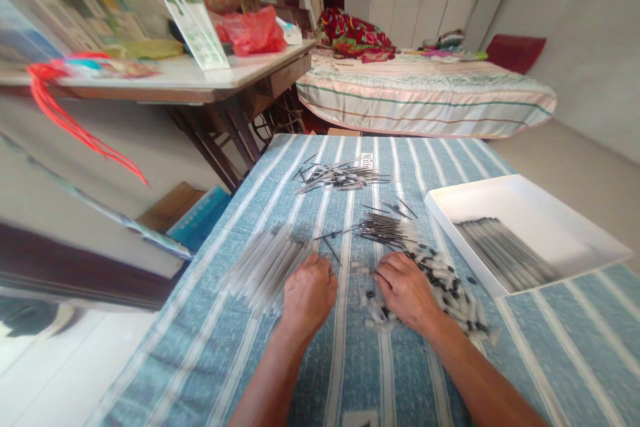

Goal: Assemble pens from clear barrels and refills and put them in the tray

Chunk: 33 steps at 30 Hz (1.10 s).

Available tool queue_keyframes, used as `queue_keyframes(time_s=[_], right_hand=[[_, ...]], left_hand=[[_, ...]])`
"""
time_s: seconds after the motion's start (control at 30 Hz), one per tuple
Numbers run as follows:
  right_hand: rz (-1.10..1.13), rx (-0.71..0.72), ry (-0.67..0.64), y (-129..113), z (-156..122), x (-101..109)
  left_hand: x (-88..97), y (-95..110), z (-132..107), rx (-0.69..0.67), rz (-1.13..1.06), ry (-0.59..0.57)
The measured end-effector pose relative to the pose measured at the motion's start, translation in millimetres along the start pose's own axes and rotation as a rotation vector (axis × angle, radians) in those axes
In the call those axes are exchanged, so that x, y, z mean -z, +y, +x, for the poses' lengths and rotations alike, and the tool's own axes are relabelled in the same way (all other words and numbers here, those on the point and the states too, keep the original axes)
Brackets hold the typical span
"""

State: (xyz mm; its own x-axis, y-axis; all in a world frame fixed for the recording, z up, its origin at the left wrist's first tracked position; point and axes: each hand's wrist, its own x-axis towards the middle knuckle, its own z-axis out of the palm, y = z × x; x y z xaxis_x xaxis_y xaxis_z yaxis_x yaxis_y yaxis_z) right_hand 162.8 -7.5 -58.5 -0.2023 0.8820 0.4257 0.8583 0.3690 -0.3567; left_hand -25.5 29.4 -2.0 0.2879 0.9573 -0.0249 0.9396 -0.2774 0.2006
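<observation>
My left hand [311, 285] is closed at the right end of a pile of translucent pen barrels [270, 267]. Whatever its curled fingers hold is hidden. My right hand [404, 285] rests on a heap of small black-and-white pen caps [453, 290], with its fingers drawn together and bent downward. I cannot make out what lies between them. Just beyond the right hand is a bunch of thin dark pen refills [383, 228]. A few loose dark refills [331, 248] lie between the two piles.
A white open box [560, 220] at the right holds a row of grey pens [505, 253]. Farther back on the striped tablecloth [320, 373] lies another scatter of thin dark pieces [343, 177]. A cluttered side table [210, 83] stands left, a bed [425, 93] behind.
</observation>
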Motion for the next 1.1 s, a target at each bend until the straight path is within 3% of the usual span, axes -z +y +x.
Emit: queue_keyframes(time_s=[0.23, 0.43, 0.57, 0.7, 0.9, 1.1], right_hand=[[-0.004, -0.008, -0.005, 0, 1, -1], [-0.008, -0.015, -0.016, -1, 2, 0], [-0.025, -0.006, -0.046, -13, 13, 3], [-0.124, -0.042, -0.154, -35, 39, 3], [-0.207, -0.223, -0.440, -67, 89, -10], [-0.214, -0.313, -0.533, -69, 107, -20]], left_hand=[[2.6, -2, 3, -0.009, -0.521, 0.159], [1.4, -4, 5, 0.158, -0.881, 0.164], [3.8, -5, 6, 0.250, -1.057, 0.228], [6.5, -6, 6, 0.327, -1.179, 0.309], [8.4, -10, 5, 0.351, -1.303, 0.420], [10.8, -10, 5, 0.320, -1.384, 0.397]])
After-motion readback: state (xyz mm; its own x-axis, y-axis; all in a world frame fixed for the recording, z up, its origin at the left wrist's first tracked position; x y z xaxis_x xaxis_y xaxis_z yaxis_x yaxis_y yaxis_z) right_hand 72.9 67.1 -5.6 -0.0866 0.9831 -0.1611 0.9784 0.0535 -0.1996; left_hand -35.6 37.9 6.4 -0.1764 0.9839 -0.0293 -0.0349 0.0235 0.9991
